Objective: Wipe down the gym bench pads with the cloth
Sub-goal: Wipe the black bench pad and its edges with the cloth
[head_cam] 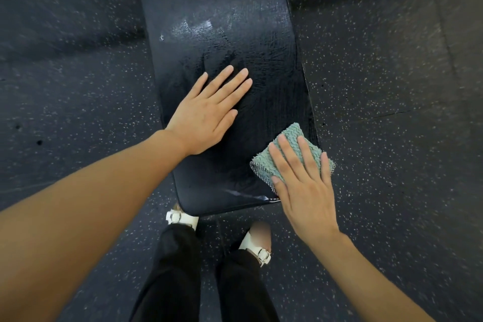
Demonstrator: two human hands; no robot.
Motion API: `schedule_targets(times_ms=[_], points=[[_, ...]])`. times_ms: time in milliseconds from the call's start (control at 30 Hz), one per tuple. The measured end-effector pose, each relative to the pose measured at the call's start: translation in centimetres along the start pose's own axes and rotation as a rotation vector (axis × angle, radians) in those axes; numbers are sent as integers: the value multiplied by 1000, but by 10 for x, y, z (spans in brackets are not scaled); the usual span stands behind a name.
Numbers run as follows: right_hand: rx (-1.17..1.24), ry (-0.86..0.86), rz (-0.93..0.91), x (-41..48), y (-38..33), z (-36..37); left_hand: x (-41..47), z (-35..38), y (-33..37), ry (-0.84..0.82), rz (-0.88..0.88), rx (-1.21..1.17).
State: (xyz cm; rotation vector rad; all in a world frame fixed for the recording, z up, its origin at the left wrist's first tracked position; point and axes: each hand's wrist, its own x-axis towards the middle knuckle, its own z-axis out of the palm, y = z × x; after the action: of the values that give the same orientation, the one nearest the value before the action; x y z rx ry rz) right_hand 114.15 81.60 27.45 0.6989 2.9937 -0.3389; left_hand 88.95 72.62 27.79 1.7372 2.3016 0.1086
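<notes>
Pressing flat with straight fingers, the right hand [300, 185] pins the folded green cloth [290, 154] against the bench pad [222, 42] at its near right corner, evidently to wipe. Left hand [209, 112] lies spread, holding nothing, probably bracing.

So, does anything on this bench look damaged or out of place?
Yes. The black glossy bench pad shows a pale scuffed streak at its near right corner, beside the folded green textured cloth under the right hand; possibly wear or a tear.
</notes>
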Motion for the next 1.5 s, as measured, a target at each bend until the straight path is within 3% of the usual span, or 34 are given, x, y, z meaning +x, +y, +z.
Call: schedule_targets(times_ms=[267, 533, 833, 1033, 1300, 1500], points=[[94, 27, 151, 64, -1, -7, -2, -3, -9, -40, 70, -57], [114, 82, 300, 49, -47, 4, -1, -8, -26, -66, 187, -35], [123, 45, 349, 34, -136, 20, -1, -15, -50, -110, 322, 38], [109, 9, 276, 39, -190, 30, 3, -13, -59, -124, 382, 56], [0, -7, 178, 35, -145, 29, 5, -13, -61, -109, 410, 67], [24, 82, 382, 33, -112, 21, 5, -13, -63, -94, 396, 57]])
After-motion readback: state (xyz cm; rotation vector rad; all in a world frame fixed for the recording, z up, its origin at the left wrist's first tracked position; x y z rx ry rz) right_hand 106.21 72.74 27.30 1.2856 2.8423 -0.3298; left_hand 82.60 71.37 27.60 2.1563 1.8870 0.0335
